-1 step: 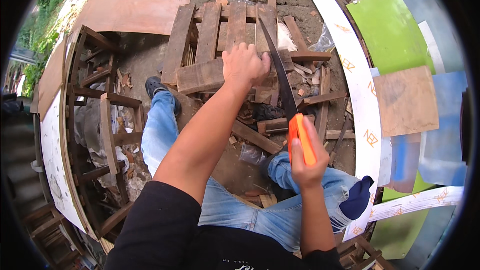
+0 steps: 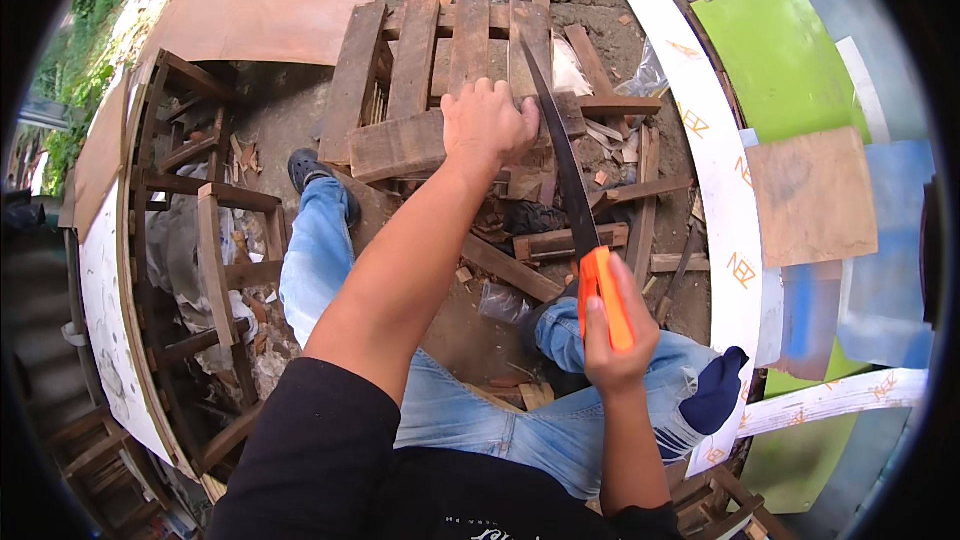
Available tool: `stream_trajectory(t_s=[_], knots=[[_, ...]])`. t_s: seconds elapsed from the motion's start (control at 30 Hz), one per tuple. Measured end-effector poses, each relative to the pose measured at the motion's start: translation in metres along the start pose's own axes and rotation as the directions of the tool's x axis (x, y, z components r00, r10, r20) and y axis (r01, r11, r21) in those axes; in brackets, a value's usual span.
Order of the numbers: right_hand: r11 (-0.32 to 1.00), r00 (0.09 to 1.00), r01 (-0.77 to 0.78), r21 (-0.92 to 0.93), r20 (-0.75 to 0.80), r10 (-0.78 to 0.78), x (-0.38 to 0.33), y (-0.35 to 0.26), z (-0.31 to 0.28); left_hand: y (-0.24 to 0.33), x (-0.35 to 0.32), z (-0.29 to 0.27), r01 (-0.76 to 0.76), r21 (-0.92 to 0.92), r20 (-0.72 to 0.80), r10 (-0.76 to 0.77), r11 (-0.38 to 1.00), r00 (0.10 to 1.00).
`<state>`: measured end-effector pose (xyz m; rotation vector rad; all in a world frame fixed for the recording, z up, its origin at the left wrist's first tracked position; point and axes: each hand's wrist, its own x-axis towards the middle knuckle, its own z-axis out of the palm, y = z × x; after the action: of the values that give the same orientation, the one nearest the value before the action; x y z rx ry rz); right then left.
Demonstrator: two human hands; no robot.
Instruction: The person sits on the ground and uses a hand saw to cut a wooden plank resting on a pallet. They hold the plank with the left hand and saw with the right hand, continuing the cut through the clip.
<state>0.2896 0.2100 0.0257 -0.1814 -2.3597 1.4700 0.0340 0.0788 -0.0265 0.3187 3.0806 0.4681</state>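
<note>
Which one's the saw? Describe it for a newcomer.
Start at the slatted wooden frame, upper centre, with the left hand on a plank across its near end. Right of that hand, the saw slants down to the right hand. Its orange handle sets it apart from neighbouring brown timber.

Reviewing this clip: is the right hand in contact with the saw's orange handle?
Touching. The head view shows the right hand wrapped around the orange handle, thumb on one side and fingers on the other.
</note>
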Motion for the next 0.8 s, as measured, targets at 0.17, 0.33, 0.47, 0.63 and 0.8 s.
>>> stream_trajectory(t_s=[0.17, 0.33, 0.47, 0.63, 0.8], knots=[[0.993, 0.993, -0.112, -0.036, 0.045, 0.113, -0.044, -0.016, -0.033, 0.002, 0.007, 0.004, -0.011, 0.013, 0.001, 0.011, 1.0, 1.0], [1.0, 1.0, 0.021, -0.016, 0.007, -0.021, 0.047, 0.012, 0.018, 0.001, 0.003, -0.001, -0.039, -0.02, 0.014, 0.039, 0.999, 0.999], [0.996, 1.0, 0.012, 0.087, -0.018, -0.011, 0.07, 0.027, 0.035, -0.007, 0.012, -0.008, -0.046, 0.02, -0.029, 0.046, 0.999, 0.998], [0.997, 1.0, 0.023, -0.072, -0.01, -0.024, -0.005, 0.016, 0.015, -0.009, 0.015, -0.004, 0.006, 0.028, -0.032, -0.005, 1.0, 0.999], [0.999, 1.0, -0.002, -0.053, 0.016, 0.003, -0.047, -0.011, -0.026, -0.009, 0.016, -0.001, 0.0, 0.024, -0.01, 0.0, 1.0, 1.0]])
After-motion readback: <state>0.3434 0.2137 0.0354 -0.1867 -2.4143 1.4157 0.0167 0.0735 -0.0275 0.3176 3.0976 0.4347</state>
